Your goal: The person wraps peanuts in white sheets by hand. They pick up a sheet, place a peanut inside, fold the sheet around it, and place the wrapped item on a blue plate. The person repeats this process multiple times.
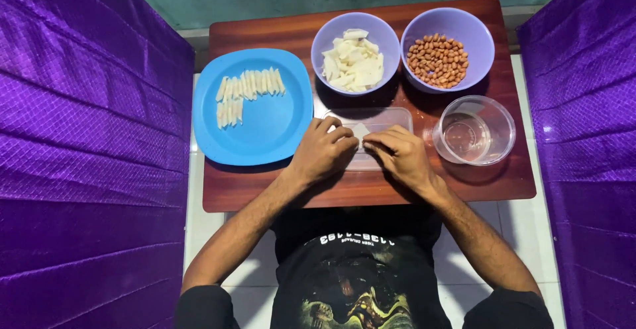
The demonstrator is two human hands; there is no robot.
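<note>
Both hands pinch a small white wrapper over a clear lid on the desk (265, 193).
Left hand (324, 151) and right hand (401, 153) meet, fingertips clamped on the thin wrapper (360, 132); it looks light, soft, tearable, best held by its edges.

The small wooden table (265, 193) was crowded: a blue plate (278, 133) with rolled white pieces filled its left half, two lilac bowls (331, 34) stood side by side along the far edge, and a clear round cup (507, 127) sat at the right. Both hands, left hand (322, 153) and right hand (401, 155), met over a clear flat tray (397, 115) in the middle, blocking it. Bare wood lay open only along the near edge and the far left corner. Purple cloth walls (86, 137) hemmed in both sides
</note>
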